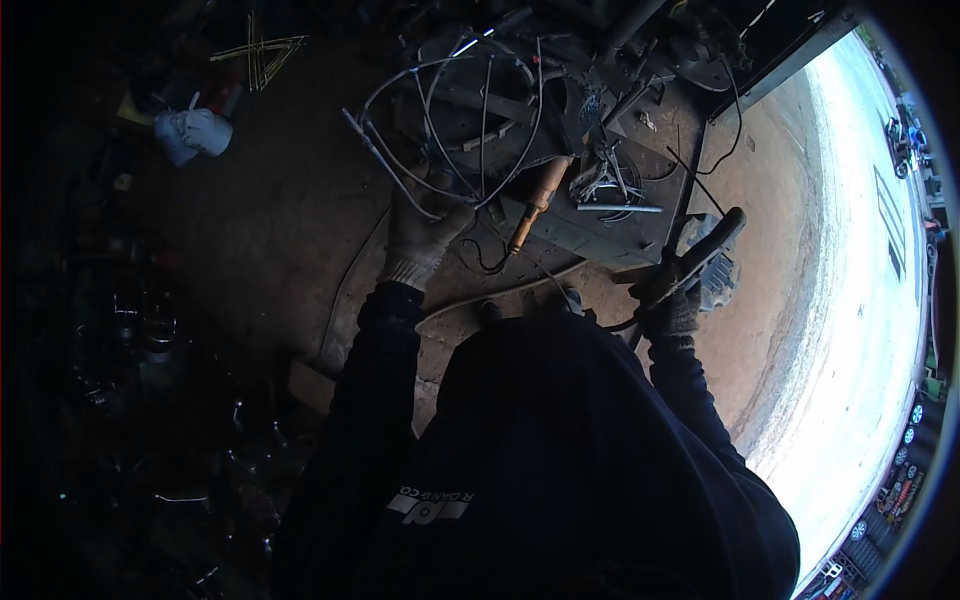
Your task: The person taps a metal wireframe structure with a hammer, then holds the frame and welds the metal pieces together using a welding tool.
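My left hand (418, 232), in a grey glove, is closed on the lower end of a frame of bent metal rods (484, 125). The frame's loops stand over a dark metal workbench (575, 235). At the right, my gloved right hand (668, 302) is wrapped round a dark welding holder (712, 246); a thin rod slants up and left from its tip. Between my hands, an orange-brown cylindrical tool (541, 203) lies at the bench edge with a black cord. Right of it are a pile of thin metal scraps (610, 178) and a silvery bar (620, 208).
A grey bulky object (718, 280) sits behind my right hand. Hoses (500, 294) cross the floor by my feet. Thin yellowish rods (260, 52) and a pale cloth bundle (195, 133) lie at the upper left. Dark metal items fill the lower left; bright pavement (850, 300) lies right.
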